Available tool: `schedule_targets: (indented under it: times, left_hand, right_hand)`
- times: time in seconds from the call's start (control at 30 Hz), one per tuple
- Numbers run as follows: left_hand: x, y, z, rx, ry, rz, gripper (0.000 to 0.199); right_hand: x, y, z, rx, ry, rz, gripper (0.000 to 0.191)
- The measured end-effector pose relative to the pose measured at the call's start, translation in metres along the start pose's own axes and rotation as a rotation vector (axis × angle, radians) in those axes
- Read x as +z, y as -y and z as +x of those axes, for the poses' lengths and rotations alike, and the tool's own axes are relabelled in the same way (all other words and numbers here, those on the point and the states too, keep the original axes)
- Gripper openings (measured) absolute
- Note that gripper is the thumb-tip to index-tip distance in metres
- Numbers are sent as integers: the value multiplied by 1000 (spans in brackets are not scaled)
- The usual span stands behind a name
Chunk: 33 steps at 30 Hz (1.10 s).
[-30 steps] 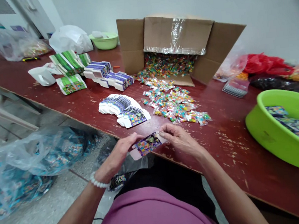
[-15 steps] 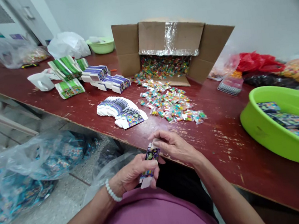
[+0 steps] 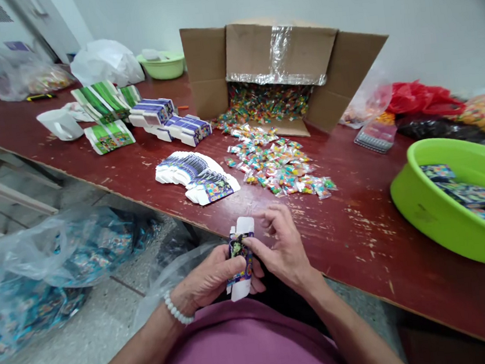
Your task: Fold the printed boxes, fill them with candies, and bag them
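My left hand (image 3: 220,275) is wrapped round a small purple printed cardboard box (image 3: 243,259), held upright just in front of my body by the table edge. Its white end flaps stick out at top and bottom. Beside it, my right hand (image 3: 285,246) rests its thumb on the upper right of the box, with the other fingers raised apart from it. Flattened purple boxes (image 3: 198,175) lie fanned out on the table ahead. To their right, small wrapped candies (image 3: 278,166) spread from an open carton (image 3: 280,55).
A green basin (image 3: 453,228) with filled boxes stands at the right of the red table (image 3: 357,192). Banded stacks of green boxes (image 3: 102,101) and purple boxes (image 3: 190,130) lie back left, near a white mug (image 3: 61,125). Clear bags of blue packets (image 3: 60,273) sit on the floor.
The small box has turned so its printed face and open top flap show more fully. My right hand has drawn down from its top, with its fingers now lifted and thumb on the side.
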<state>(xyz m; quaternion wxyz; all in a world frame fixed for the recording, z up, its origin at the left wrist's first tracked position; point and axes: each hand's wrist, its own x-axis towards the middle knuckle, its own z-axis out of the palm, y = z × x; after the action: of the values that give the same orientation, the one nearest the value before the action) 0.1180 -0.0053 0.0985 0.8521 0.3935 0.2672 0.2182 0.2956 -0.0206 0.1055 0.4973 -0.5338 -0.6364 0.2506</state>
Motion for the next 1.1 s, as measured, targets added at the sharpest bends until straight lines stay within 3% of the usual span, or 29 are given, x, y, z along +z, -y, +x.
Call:
schedule_targets:
  times: [0.1,0.2,0.37,0.57,0.77,0.83,0.9,0.97,1.03,1.1]
  left_hand:
    - [-4,4,1,-1,-9,53,53]
    - [-7,4,1,-27,-12,111,55]
    - [-5,-1,-3,-59,-11,156,55]
    - [-7,-4,-3,-89,15,114,57]
    - [-6,-8,1,-147,111,204,45]
    - [-2,-8,1,-199,84,207,40]
    - [2,-9,1,-189,-22,198,39]
    - [6,-10,2,-103,-159,214,38]
    - [9,-10,5,-5,-267,220,39]
    - [11,-8,9,52,-321,213,41]
  right_hand:
    - [-5,8,1,-187,125,-188,27]
    - [-11,12,5,-211,252,-190,24]
    - [-15,14,11,-96,371,-84,18]
    - [-18,22,11,-41,376,-21,15]
    - [-30,16,15,57,635,80,12]
    - [-29,10,15,127,680,191,18]
    - [-23,7,12,178,599,262,19]
    - [-14,6,7,178,397,224,18]
    - [-4,5,3,160,155,156,28]
    - [4,3,2,198,46,188,32]
